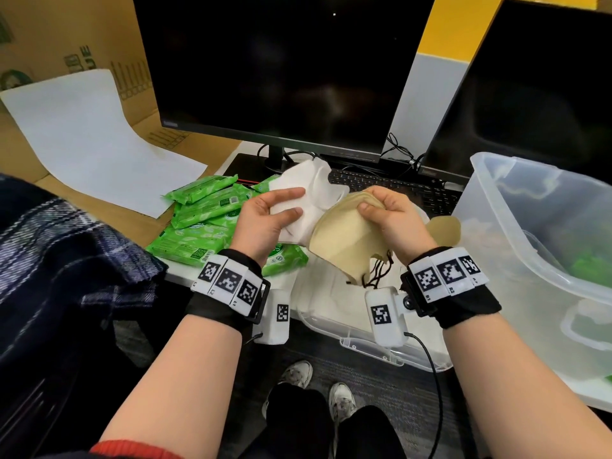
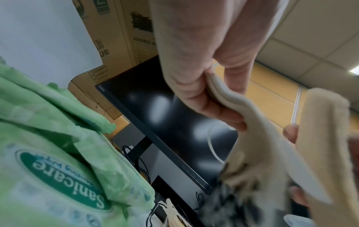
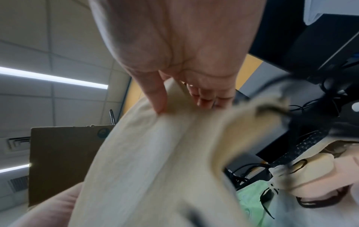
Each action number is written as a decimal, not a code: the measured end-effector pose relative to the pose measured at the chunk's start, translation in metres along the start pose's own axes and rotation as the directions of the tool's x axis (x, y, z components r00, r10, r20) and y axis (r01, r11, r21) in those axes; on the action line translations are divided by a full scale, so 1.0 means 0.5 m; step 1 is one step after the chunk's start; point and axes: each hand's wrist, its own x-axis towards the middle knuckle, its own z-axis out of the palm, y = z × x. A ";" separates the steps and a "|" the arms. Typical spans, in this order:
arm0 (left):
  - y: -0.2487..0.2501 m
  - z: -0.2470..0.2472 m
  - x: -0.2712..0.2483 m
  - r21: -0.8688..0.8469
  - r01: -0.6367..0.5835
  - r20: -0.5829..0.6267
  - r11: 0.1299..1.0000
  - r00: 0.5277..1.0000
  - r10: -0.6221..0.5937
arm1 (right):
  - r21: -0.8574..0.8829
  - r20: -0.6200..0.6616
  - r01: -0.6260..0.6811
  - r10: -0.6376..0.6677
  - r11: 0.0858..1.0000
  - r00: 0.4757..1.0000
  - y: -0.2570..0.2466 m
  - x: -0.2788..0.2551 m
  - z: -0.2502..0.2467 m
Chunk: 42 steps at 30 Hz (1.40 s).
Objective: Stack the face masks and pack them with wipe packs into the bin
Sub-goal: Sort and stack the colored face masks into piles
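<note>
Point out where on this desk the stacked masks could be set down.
Free: the white sheet left of the monitor, behind the green wipe packs, and the clear lid at the desk edge. Crowded: between the left hand and right hand, and the keyboard beside the bin.

Overhead head view; close upward wrist views.

Office desk: two dark monitors [image 1: 284, 71], keyboard [image 1: 390, 187], tiled ceiling with strip lights [image 3: 52, 78], cardboard boxes [image 1: 66, 34].
</note>
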 end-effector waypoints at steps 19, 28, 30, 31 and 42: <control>-0.014 -0.002 0.009 0.048 -0.056 0.018 0.997 0.998 0.055 | -0.344 0.068 0.061 -0.040 0.937 0.997 -0.019 -0.002 0.011; -0.023 -0.010 0.018 0.116 -0.039 -0.017 0.992 0.999 0.041 | -0.325 0.069 0.092 -0.073 0.941 0.995 -0.012 -0.002 0.011; -0.022 -0.010 0.016 0.145 -0.050 -0.004 0.988 0.999 0.051 | -0.366 0.025 0.130 -0.130 0.922 0.991 -0.011 -0.001 0.007; -0.020 -0.008 0.014 0.151 -0.056 0.012 0.987 0.998 0.054 | -0.402 0.004 0.151 -0.164 0.903 0.987 -0.013 -0.001 0.005; -0.003 0.010 0.001 0.172 -0.093 0.194 0.981 0.979 0.059 | -0.657 0.160 0.237 -0.175 0.716 0.972 -0.044 0.000 0.027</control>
